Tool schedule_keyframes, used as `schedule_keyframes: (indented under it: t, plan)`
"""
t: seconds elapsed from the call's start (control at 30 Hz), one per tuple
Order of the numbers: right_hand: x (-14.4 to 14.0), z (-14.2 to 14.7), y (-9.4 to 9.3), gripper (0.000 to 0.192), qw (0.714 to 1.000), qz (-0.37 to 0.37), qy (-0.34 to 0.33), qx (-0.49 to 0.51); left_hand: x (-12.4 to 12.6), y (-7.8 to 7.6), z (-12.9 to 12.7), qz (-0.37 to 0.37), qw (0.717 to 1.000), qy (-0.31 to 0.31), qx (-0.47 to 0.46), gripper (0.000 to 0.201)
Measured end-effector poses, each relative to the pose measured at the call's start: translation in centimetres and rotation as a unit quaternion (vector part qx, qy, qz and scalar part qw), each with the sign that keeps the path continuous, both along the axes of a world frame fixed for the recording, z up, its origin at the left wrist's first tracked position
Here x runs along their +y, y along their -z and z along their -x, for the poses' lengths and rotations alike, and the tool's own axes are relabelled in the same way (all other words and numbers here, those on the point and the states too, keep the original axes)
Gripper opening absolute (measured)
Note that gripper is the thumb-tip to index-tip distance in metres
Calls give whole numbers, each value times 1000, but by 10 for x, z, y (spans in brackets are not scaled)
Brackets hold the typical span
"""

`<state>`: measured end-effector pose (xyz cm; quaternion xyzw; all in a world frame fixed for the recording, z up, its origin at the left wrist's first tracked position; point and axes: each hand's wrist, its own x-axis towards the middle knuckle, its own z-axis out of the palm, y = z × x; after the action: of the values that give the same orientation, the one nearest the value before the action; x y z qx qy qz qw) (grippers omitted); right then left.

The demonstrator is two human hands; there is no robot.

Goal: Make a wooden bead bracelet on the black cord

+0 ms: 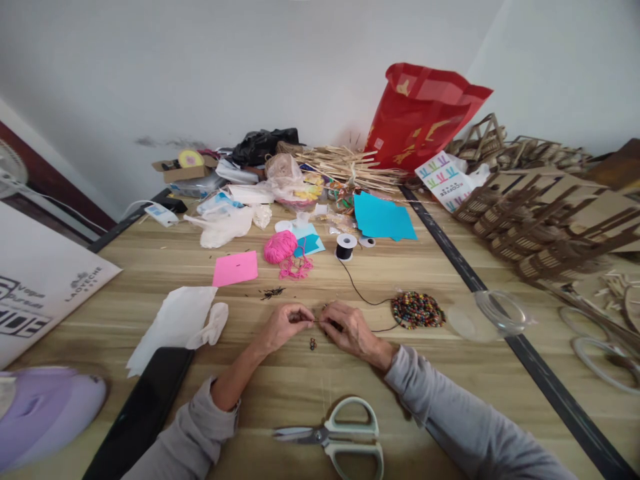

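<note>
Near the table's [150, 257] left edge lie white paper [173, 323] and a pink card [235, 268]. My left hand [283, 325] is closed, its fingertips pinching the end of the black cord [357, 288]; my right hand [350, 328] is closed too, pinching the same cord just beside it. Between them the cord runs left to right. A few beads [313, 344] lie below. Rightward, the cord leads to the black spool [345, 246], past a pile of beads [418, 310]. Scissors [337, 437] lie at the near edge, blades pointing left.

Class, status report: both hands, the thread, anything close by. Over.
Left hand and right hand pinch black thread between them. Beads right of hands. Scissors lie near, untouched.
</note>
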<state>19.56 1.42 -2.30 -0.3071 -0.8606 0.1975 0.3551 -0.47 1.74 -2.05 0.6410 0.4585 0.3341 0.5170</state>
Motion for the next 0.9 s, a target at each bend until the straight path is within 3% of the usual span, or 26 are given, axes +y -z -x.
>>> schedule_keyframes:
  t: [0.43, 0.9]
  plan:
    - [-1, 0, -2, 12, 1000, 9, -2, 5, 0, 2, 0, -6, 1000, 3, 13, 9]
    - [0, 0, -3, 13, 1000, 6, -10, 12, -1, -5, -2, -2, 1000, 15, 21, 11]
